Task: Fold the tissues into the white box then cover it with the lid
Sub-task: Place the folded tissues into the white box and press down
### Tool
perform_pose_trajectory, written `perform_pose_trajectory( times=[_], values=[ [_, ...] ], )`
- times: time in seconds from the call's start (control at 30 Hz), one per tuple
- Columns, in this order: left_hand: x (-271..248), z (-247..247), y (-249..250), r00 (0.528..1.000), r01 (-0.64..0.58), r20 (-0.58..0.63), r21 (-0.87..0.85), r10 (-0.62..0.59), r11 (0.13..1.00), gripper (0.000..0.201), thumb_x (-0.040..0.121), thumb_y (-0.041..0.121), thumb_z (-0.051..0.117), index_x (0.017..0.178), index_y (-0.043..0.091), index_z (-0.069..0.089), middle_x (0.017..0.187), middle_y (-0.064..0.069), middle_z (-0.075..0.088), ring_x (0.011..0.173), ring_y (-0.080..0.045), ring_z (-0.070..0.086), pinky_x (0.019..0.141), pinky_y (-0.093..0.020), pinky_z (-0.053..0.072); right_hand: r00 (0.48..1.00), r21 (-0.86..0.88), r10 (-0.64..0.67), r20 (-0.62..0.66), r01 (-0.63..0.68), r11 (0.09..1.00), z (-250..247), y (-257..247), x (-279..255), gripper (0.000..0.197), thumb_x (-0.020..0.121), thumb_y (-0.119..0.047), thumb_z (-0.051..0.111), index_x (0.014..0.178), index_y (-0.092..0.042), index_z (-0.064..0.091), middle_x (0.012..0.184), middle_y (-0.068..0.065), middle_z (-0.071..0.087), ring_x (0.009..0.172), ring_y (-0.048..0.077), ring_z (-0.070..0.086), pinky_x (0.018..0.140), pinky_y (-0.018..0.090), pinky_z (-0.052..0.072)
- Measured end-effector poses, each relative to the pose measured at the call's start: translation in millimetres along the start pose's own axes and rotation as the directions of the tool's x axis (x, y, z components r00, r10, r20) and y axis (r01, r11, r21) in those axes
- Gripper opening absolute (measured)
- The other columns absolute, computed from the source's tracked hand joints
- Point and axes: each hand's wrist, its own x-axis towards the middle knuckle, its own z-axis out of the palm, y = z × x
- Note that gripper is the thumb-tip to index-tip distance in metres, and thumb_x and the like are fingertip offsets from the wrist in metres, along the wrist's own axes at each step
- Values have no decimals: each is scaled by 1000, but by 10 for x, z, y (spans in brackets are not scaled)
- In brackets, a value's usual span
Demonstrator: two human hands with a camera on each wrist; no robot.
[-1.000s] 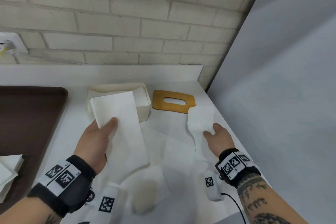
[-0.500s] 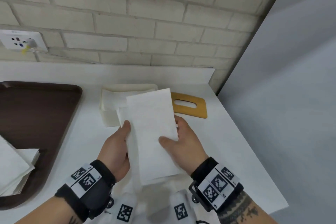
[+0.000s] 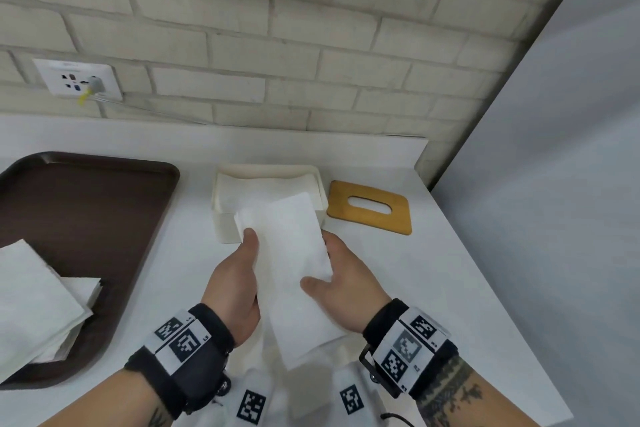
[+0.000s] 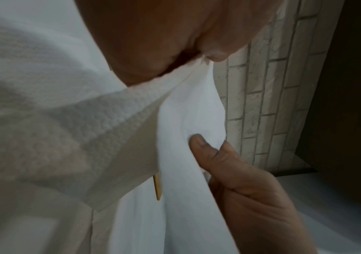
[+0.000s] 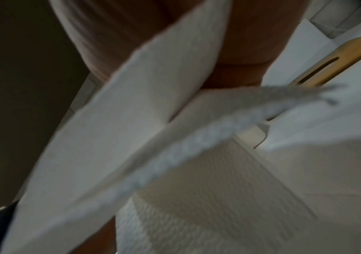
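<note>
Tissue [image 3: 294, 253], one, folded to a long white strip, was held above the countertop [image 3: 433, 305] between both hands. Left hand [image 3: 235, 284] pinched its left edge, thumb on top and fingers beneath; the left wrist view showed that thumb pressed into the paper. Right hand [image 3: 346, 291] gripped the right edge, thumb laid across the upper face, fingers hidden underneath.

White box [image 3: 225, 222], open and already holding tissues, stood directly beyond the hands; the strip's far end overhung its near wall. Long axis of the strip ran away from the person toward the box, while the box's own length ran left to right, so a turn looked necessary before laying it in. Both hands were about equally near.

Wooden lid [image 3: 370, 206], slotted, lay flat just right of the box, nearer the right hand. Brown tray [image 3: 86, 218] at left carried a stack of napkins [image 3: 38, 305].
</note>
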Motion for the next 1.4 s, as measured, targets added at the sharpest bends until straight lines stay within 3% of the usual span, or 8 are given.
perform_pose_trajectory(
  times=[0.33,0.47,0.6,0.73,0.9,1.03,1.27,1.4],
  values=[
    [60,35,-61,993,-48,108,76,40,996,44,108,36,42,139,9,58,124,-15,73,115,-34,70,101,-49,51,1000,34,4,4,-5,999,-44,80,13,69,89,-23,67,147,-34,33,120,-23,59,108,-6,57,85,7,44],
    [67,100,-20,993,-56,108,1,56,998,41,109,33,42,136,7,58,123,-17,74,112,-35,72,97,-50,52,995,77,101,-21,-99,992,-92,216,-24,77,82,-45,74,145,-39,29,121,-15,55,110,0,56,90,16,46],
    [94,163,30,990,-43,131,-135,61,990,49,104,39,45,141,8,56,129,-18,70,118,-36,68,100,-56,52,996,-11,89,0,-89,996,-151,391,-36,37,80,-51,75,110,-42,53,124,-11,46,118,8,50,105,28,43],
    [114,197,40,971,-141,165,-177,171,974,42,106,32,44,141,12,56,132,-13,70,120,-31,69,96,-51,56,997,308,71,-41,-55,950,-256,458,-82,22,83,-30,80,101,-31,67,109,-3,73,100,13,70,97,41,55],
    [205,-61,-4,952,-305,55,80,301,949,34,97,-4,55,127,10,63,122,-12,74,110,-28,72,88,-37,62,962,488,73,-262,67,871,-465,612,-78,23,68,-25,83,88,-21,71,96,13,75,94,35,70,88,51,57],
    [153,-326,-101,934,-349,48,322,353,880,34,84,-17,68,102,11,65,96,-12,79,86,-22,74,78,-24,62,949,505,43,-314,128,854,-481,696,-49,22,81,-5,78,80,-26,69,85,-2,72,81,17,66,78,30,54],
    [81,-562,-374,941,-215,-87,596,328,774,45,71,12,78,104,40,65,83,-7,70,76,-31,63,70,-36,51,985,344,40,-169,21,939,-107,815,-25,31,74,-25,74,96,-43,63,95,-5,72,89,14,69,85,37,57],
    [70,-523,-463,950,-145,-162,530,267,836,32,73,13,74,100,27,64,77,-1,66,66,-23,58,57,-28,44,987,348,87,-133,-36,937,65,911,-11,36,79,-9,72,98,-39,63,95,14,68,73,19,64,77,44,57]
  ],
)
